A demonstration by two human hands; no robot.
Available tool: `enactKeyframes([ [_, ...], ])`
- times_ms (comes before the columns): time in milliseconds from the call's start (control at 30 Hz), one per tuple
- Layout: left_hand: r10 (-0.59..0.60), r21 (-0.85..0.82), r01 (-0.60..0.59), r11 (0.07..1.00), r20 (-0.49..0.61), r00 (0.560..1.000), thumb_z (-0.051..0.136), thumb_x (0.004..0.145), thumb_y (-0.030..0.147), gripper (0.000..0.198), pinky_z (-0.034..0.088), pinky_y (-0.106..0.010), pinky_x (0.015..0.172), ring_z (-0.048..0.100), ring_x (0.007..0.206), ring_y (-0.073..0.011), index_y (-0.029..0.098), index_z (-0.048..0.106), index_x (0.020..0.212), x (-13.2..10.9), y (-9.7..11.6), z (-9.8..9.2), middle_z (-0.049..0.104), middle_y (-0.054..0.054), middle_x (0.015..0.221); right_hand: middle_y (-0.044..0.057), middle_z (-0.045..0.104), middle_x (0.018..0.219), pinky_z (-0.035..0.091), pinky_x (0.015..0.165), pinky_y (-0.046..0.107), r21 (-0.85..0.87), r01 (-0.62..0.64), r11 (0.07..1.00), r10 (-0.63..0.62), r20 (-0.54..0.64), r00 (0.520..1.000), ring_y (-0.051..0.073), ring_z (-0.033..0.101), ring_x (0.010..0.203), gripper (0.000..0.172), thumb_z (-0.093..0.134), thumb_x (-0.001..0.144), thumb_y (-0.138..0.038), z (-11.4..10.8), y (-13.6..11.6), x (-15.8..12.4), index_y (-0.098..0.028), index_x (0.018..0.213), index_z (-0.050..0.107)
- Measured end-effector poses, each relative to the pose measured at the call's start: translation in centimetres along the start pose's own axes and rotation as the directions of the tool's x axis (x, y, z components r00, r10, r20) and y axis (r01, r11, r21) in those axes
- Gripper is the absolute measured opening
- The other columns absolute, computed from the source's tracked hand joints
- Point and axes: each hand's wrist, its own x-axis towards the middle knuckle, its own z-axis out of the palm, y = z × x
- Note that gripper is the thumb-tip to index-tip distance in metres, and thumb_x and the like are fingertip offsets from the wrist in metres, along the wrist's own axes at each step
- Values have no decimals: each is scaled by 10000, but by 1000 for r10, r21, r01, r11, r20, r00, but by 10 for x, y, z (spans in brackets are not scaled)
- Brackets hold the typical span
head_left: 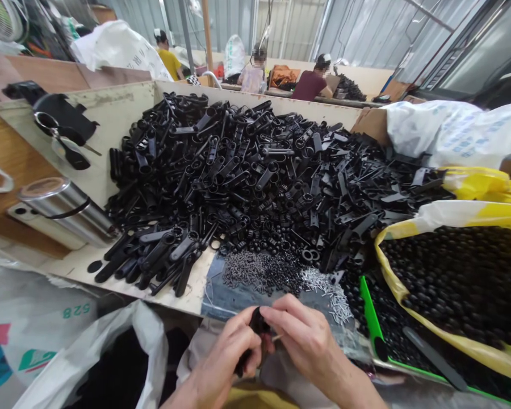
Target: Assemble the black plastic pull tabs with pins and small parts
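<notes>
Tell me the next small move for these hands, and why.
Probably press the small pin held by the right hand into the black plastic part gripped by the left hand: the pin's tip sits right beside that part.

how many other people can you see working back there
3: one in a yellow top at far left, one in a pale pink top near the middle, one in a maroon top just right of that, all beyond the bin. Others may be hidden.
</notes>
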Motion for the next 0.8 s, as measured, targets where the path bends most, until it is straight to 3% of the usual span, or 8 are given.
enactKeyframes([
  [233,-59,234,59,970,-7,998,667,882,488,527,357,-245,576,471,615,-115,206,623,1325,-1,-15,-7,650,12,825,79,656,880,504,576,246,-38,90,995,-79,226,971,161,623,682,318,370,1101,-170,-18,1,6,-132,1196,670],
  [400,-27,545,11,838,22,999,559,973,474,341,493,-302,810,626,931,-213,243,677,1195,-9,-4,-9,694,-32,964,67,654,873,482,554,271,-97,145,985,-103,342,934,176,615,669,307,388,1060,-96,-27,-3,3,-126,1206,656],
  [500,-16,641,-51,766,98,995,493,1015,415,272,462,-341,984,614,1092,-228,274,658,1180,-13,1,-11,700,-32,1069,73,662,893,479,556,289,-122,177,977,-116,392,913,187,622,679,298,419,1020,-50,-31,-5,2,-116,1190,655],
  [567,-22,654,-56,754,111,994,468,1027,416,293,450,-348,1007,609,1110,-230,291,638,1230,-14,-1,-12,698,-33,1074,77,662,890,480,557,298,-129,176,976,-109,411,905,193,620,678,304,413,1013,-40,-34,-6,4,-107,1177,661],
  [667,-11,639,-45,768,83,996,468,1025,463,338,465,-342,980,608,1067,-229,292,631,1267,-16,-6,-12,691,-43,1075,63,649,896,483,558,278,-61,111,992,-80,377,923,175,604,668,328,389,1043,-71,-36,-6,8,-144,1208,663],
  [800,-18,567,-59,822,129,991,411,1047,518,441,505,-285,784,566,751,-154,276,533,1396,-22,-5,-11,670,-24,968,28,627,947,536,693,262,136,-149,979,127,156,980,167,615,778,361,574,1051,-273,-27,-4,2,-258,1411,561],
])
